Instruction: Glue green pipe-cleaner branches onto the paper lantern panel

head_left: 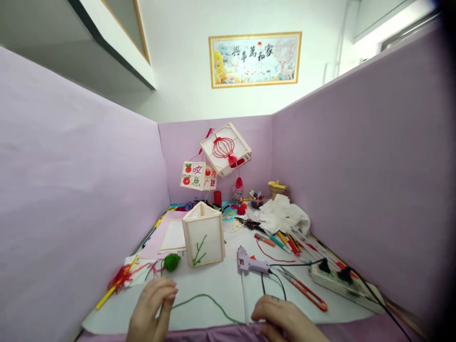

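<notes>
Green yarn (204, 295) in a slack arc

Green cord (204, 295): thin, slack, lying near the table's front; from its visible left end it arches up, then drops towards 4 o'clock. Both ends are obscured.

Green ball (172, 262): dark, compactly wound, resting at 11 o'clock from the cord. A short green length shows at its 8 o'clock side — whether it joins the cord is hidden.

Lantern (213, 237): white panels, pale stick frame, standing upright at 2 o'clock from the ball; the top shows a triangular opening. Its front panel bears a green sprig (200, 249) — main stem slanting towards 1 o'clock, side shoots branching off, set left of the panel's centre.
</notes>
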### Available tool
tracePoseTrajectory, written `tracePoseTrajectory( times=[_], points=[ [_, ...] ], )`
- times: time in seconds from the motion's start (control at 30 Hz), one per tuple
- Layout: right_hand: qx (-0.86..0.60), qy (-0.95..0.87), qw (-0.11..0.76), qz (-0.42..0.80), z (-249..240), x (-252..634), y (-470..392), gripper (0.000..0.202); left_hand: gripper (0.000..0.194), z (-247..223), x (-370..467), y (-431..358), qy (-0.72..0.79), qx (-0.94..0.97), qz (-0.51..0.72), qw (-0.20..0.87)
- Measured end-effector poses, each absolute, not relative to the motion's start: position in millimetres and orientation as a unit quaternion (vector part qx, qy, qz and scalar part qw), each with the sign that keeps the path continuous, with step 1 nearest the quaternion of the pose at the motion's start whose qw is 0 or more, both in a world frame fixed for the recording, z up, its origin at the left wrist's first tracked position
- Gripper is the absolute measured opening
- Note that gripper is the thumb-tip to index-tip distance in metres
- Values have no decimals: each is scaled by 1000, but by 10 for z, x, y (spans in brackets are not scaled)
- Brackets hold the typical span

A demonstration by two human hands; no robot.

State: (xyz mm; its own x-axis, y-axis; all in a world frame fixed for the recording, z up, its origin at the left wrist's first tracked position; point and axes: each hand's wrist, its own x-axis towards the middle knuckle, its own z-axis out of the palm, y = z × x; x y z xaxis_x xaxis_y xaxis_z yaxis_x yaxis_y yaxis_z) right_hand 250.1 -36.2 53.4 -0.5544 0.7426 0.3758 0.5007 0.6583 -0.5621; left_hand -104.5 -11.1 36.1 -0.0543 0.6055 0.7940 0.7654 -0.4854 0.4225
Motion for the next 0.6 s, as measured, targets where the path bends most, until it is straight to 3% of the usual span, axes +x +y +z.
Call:
tracePoseTrajectory(
  times=[0.1,0.3,0.47,0.6],
  points=[
    [-349,-856,317,214,430,2527,-347,22,31,150,-920,70,-482,-708,-511,74],
    [-325,-819,432,192,229,2577,-365,15,30,-174,-979,185,-550,-632,-542,66],
    [-374,-770,516,32,-41,2624,-377,40,38,27,-1053,223,-604,-494,-619,-87],
    [-439,-739,512,17,-265,2642,-345,44,32,350,-1175,286,-612,-501,-608,-70]
  ],
)
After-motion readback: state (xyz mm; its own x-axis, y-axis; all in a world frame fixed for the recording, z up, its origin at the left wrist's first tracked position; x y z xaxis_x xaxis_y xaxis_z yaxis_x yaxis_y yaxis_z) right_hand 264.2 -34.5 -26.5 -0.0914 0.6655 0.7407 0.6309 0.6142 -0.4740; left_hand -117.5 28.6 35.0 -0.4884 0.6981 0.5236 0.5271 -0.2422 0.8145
